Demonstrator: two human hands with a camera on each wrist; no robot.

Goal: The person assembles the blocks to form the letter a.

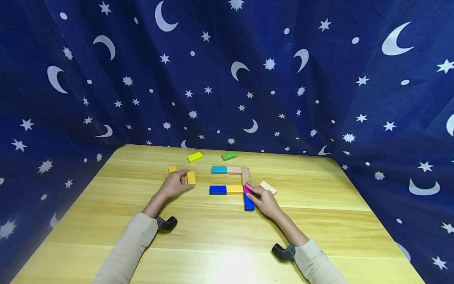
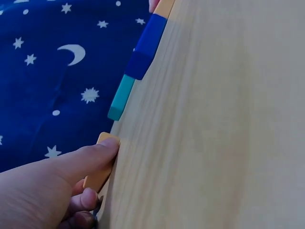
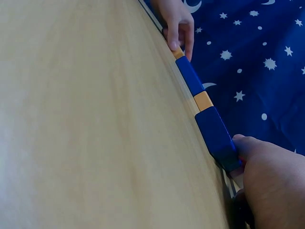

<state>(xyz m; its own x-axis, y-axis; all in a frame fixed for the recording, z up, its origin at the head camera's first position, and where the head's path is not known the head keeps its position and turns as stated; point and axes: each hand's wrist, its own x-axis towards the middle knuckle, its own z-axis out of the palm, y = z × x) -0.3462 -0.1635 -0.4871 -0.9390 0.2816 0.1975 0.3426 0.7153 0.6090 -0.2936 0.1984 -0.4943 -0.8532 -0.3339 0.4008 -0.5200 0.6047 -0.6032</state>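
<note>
In the head view, the left hand (image 1: 174,184) is gripping an orange block (image 1: 191,177) well left of a magenta block (image 1: 246,189), which the right hand (image 1: 266,202) is pinching on the bench (image 1: 198,236). The left wrist view is showing curled lower fingers (image 2: 86,200); in the right, a thumb (image 3: 250,145) is nearly hiding the magenta.

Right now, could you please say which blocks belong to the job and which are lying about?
Likely used: orange block in left hand; magenta block at right hand; abutting blocks.
Lying about: yellow block; green block; cream block; second orange block.
</note>
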